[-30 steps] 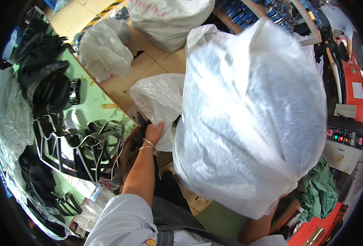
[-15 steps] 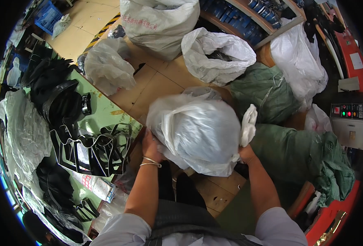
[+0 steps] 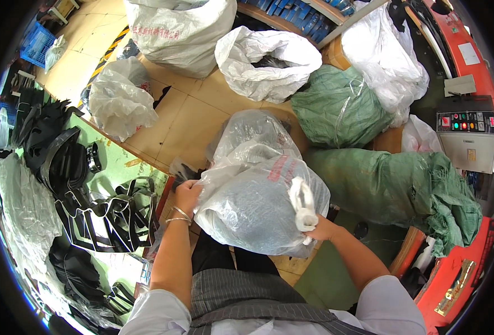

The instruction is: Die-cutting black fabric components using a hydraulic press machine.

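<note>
A big, full, translucent plastic bag (image 3: 247, 209) sits in front of my body, dark contents showing dimly through it. Red print marks its upper side, and a white knotted strip (image 3: 302, 206) lies at its right. My left hand (image 3: 187, 197), with bangles at the wrist, is closed on the bag's left edge. Close below the knot, my right hand (image 3: 318, 229) grips the bag's right side, its fingers partly hidden. Just beyond, another mass of clear plastic (image 3: 252, 131) touches the bag; whether it is a separate bag I cannot tell.
Open white sacks (image 3: 269, 70) stand at the far side. Green woven sacks (image 3: 392, 184) lie to the right, near a control box (image 3: 467, 134) with lit buttons. On the left, a green table (image 3: 110, 145) carries black strapped pieces (image 3: 107, 215) and crumpled clear plastic (image 3: 23, 206).
The bag has turned in my hands, so its red print now shows on top. The knotted strip has moved leftward and nearer, with my right hand. The whole view has also shifted.
</note>
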Demonstrator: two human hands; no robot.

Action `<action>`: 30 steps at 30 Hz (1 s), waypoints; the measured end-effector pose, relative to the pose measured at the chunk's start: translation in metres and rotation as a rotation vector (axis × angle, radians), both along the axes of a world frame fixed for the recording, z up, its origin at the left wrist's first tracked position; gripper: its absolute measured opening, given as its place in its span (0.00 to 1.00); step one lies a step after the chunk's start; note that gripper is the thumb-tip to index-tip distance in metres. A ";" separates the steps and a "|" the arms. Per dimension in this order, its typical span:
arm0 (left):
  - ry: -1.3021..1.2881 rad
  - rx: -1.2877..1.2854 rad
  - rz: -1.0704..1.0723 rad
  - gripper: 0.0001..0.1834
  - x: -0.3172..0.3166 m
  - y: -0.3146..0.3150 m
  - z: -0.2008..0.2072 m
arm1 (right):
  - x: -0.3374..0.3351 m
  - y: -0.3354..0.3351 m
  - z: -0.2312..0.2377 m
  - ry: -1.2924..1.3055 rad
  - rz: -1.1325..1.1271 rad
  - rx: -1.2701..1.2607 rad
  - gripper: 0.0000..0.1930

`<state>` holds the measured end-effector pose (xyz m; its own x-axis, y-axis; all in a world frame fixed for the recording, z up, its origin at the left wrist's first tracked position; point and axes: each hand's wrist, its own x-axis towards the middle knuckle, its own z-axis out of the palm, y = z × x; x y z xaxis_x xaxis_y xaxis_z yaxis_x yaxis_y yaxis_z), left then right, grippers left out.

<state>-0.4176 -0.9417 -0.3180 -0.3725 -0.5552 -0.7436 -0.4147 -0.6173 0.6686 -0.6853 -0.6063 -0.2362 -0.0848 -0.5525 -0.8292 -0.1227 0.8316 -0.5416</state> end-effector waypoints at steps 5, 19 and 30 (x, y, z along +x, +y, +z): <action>0.319 0.096 0.080 0.07 -0.001 0.079 0.078 | -0.038 0.046 -0.013 0.390 -0.213 -0.061 0.18; -0.610 -0.898 -0.827 0.20 0.025 0.042 -0.067 | 0.063 0.034 -0.017 0.055 0.270 -0.120 0.13; 0.145 -0.515 -1.999 0.15 -0.080 0.138 -0.239 | 0.108 0.076 -0.048 -0.097 0.349 -0.042 0.12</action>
<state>-0.4974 -0.8037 -0.5575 -0.6225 0.4989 -0.6030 -0.0688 0.7326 0.6772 -0.5771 -0.5306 -0.2845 0.1930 -0.5683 -0.7999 -0.3417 0.7252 -0.5977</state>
